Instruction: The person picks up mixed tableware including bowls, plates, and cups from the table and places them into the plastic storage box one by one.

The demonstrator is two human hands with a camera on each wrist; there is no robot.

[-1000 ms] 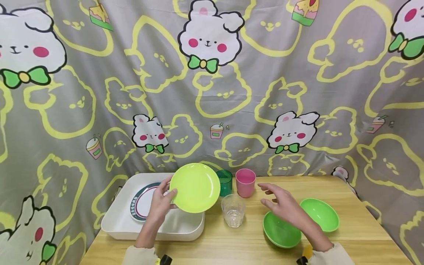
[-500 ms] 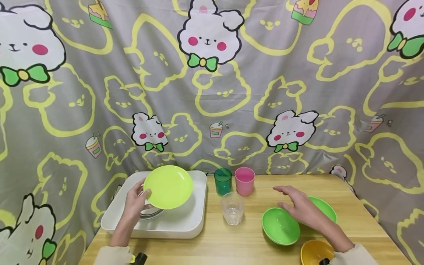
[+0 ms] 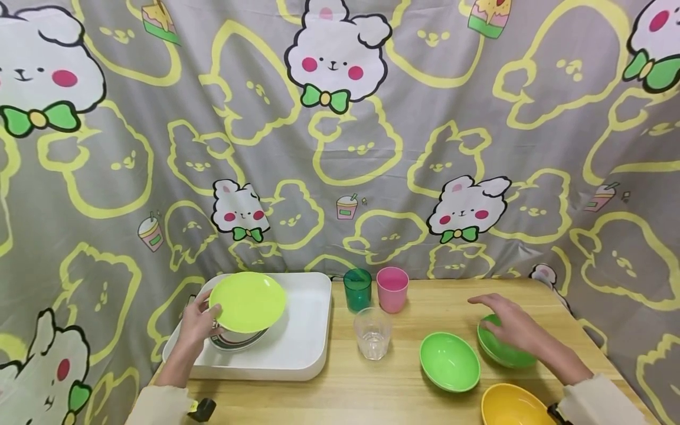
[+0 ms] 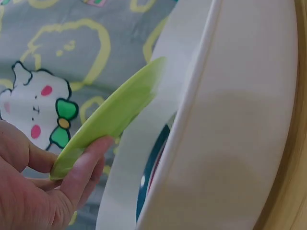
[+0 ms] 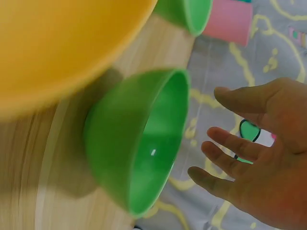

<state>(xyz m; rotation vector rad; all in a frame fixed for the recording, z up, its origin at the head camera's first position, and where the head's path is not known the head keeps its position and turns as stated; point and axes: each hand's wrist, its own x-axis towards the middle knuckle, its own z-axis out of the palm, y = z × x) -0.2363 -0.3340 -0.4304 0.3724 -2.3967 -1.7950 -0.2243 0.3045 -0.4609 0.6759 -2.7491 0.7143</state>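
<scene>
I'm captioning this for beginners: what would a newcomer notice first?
Probably the lime plate, which the left hand pinches above the white tray. The curtain behind the table, printed with cartoon animals, also stands out. The yellow bowl follows, low right in the head view.

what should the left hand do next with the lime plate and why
Probably lower the lime plate onto the patterned plate: the left hand grips it by the edge, tilted above the white tray, where the patterned plate lies, and the two plates look apart.
</scene>
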